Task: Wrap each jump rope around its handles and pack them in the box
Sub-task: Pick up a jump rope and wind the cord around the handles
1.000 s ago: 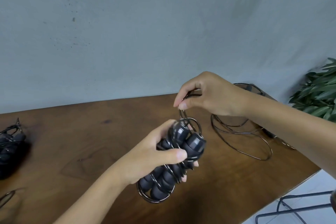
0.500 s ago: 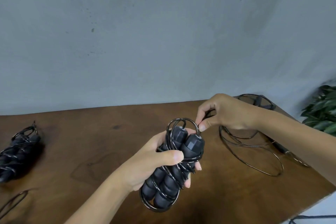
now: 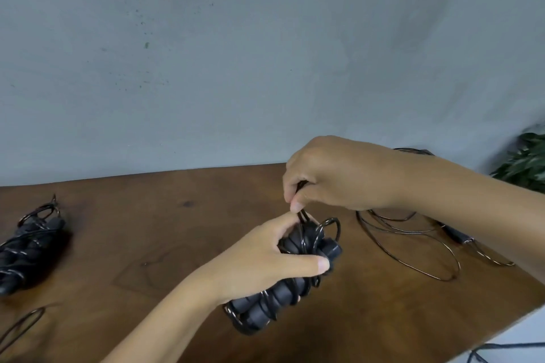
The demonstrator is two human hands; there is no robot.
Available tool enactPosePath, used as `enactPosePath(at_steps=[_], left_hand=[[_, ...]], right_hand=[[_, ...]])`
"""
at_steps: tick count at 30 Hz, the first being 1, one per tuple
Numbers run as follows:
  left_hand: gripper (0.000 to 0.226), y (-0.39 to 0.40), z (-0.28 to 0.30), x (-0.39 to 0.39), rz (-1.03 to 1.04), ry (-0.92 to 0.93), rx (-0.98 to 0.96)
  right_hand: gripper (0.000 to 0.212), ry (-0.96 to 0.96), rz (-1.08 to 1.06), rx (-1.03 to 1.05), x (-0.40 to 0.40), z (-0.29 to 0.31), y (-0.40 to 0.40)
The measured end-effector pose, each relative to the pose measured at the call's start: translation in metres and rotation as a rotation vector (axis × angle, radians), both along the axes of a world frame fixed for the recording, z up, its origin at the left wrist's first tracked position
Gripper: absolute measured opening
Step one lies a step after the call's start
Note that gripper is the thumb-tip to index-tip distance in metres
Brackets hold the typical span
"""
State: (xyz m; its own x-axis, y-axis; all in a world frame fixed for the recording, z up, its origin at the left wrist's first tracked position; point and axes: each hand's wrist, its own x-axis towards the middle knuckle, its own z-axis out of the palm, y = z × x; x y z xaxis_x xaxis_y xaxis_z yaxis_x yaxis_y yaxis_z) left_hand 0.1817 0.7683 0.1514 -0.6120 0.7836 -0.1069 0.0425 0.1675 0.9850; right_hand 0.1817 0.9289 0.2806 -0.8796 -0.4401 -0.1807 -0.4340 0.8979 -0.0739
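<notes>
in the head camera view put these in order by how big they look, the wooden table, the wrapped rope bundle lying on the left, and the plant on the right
1. wooden table, largest by far.
2. and 3. wrapped rope bundle and plant look about alike; both are cut off by the frame edges, so I won't rank them.

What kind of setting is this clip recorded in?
Probably a plain indoor room, home or studio: a wooden table against a bare grey wall, with a leafy plant at the right edge. Nothing marks it more exactly.
</notes>
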Motion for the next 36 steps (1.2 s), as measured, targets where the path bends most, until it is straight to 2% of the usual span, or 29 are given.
enactPosePath(at_steps=[4, 7, 9, 12, 16, 18, 23, 26, 30, 36], left_hand=[[0.033, 0.004, -0.006, 0.003, 0.235, 0.155, 0.023], [0.028, 0.004, -0.007, 0.002, 0.384, 0.261, 0.062], [0.024, 0.003, -0.006, 0.002, 0.433, 0.272, 0.114], [0.023, 0.003, -0.002, 0.003, 0.475, 0.239, 0.186], [0.036, 0.006, 0.002, 0.006, 0.506, 0.162, 0.305], [0.038, 0.008, 0.001, 0.005, 0.494, 0.147, 0.319], [0.028, 0.009, -0.012, 0.001, 0.334, 0.022, 0.389], [0.035, 0.014, -0.018, 0.003, 0.316, -0.006, 0.417], [0.041, 0.026, -0.026, 0.007, 0.391, -0.024, 0.380], [0.027, 0.041, -0.039, 0.009, 0.460, -0.129, 0.390]], right_hand=[[0.021, 0.071, -0.092, -0.028, 0.021, -0.005, -0.012], [0.022, 0.101, -0.175, -0.049, 0.036, -0.011, -0.019], [0.021, 0.187, -0.200, -0.108, 0.047, -0.018, -0.019], [0.014, 0.432, -0.264, -0.457, 0.059, -0.038, -0.012], [0.015, 0.547, -0.388, -0.749, 0.071, -0.061, -0.008], [0.019, 0.532, -0.444, -0.878, 0.071, -0.066, -0.005], [0.021, 0.342, -0.558, -1.201, 0.064, -0.071, 0.008], [0.019, 0.268, -0.599, -1.239, 0.062, -0.078, 0.012], [0.023, 0.282, -0.647, -1.134, 0.063, -0.092, 0.015], [0.023, 0.361, -0.672, -0.959, 0.067, -0.108, 0.018]])
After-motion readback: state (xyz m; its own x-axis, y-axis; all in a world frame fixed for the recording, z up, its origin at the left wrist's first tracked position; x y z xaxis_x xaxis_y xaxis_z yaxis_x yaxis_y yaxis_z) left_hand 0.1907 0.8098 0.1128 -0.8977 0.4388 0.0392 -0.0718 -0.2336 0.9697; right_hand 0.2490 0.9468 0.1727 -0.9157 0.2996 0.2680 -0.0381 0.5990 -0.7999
